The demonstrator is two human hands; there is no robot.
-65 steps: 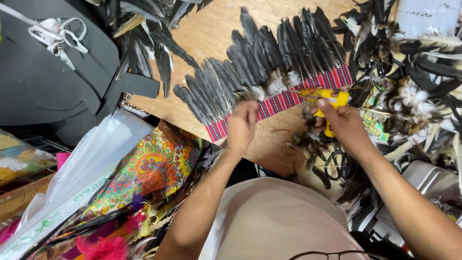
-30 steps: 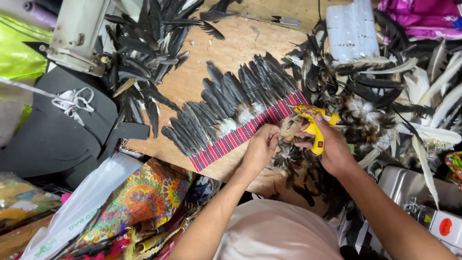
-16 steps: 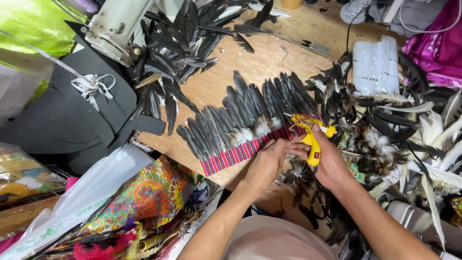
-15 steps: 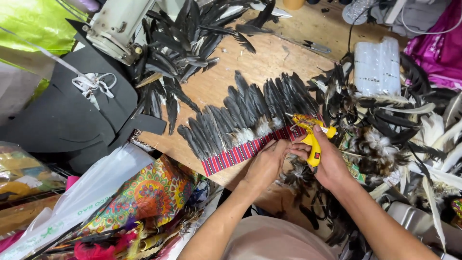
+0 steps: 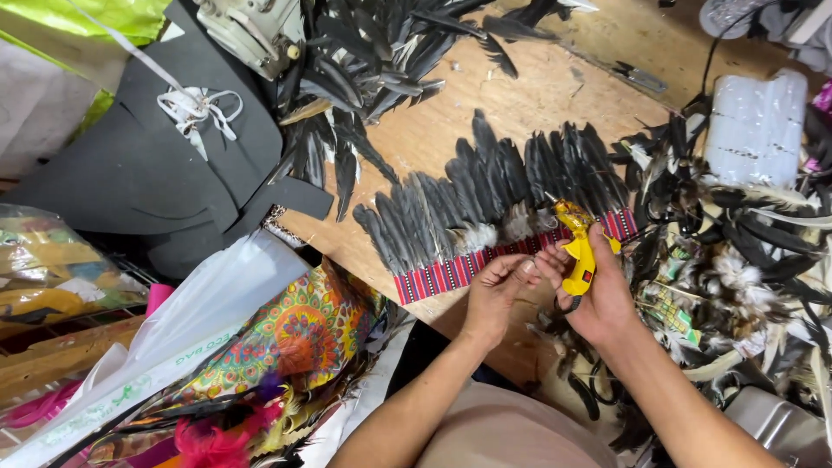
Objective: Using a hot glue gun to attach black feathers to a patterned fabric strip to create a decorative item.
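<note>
Compared with half a second earlier, both hands are sitting slightly lower and further right along the feather band, and the view has shifted so the sewing machine is now mostly cut off at the top. A wooden table (image 5: 555,95) is filling the centre of the view, carrying everything. On its left, a large sheet of black foam (image 5: 139,165) is lying with a knotted white cord on it. Loose black feathers (image 5: 364,61) are piling up at the top and along the right side. Across the middle, a row of dark feathers is running along a red striped band (image 5: 459,270). The right hand (image 5: 598,290) is wrapping its grip around a yellow glue gun (image 5: 579,251), nozzle pointing at the band. The left hand (image 5: 498,290) is resting just beside it, fingertips pinched together against the band's lower edge.
</note>
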